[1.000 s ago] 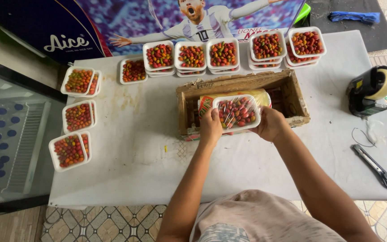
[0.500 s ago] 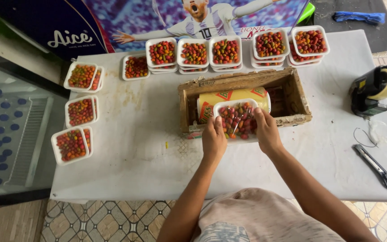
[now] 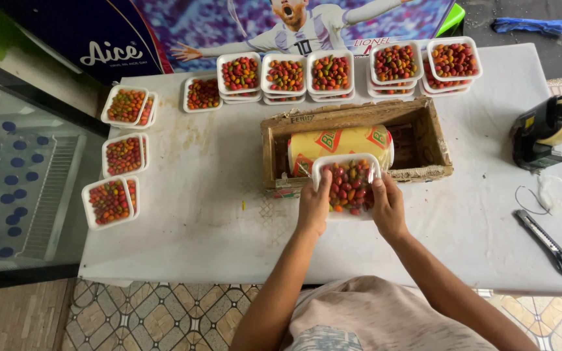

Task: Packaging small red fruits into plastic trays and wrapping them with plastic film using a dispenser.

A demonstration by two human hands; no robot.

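My left hand and my right hand grip the two sides of a white foam tray filled with small red, orange and green fruits, with clear film stretched over it. I hold the tray just in front of a worn wooden box. Inside the box lies a yellow roll of cling film, and the film runs from it to the tray.
Stacked trays of the same fruits line the table's far edge and left side. A tape dispenser and a utility knife lie at the right. A glass-topped freezer stands to the left.
Both hands have drawn the tray toward me, from above the roll in the box to the box's near edge, pulling film off the roll over the fruits.
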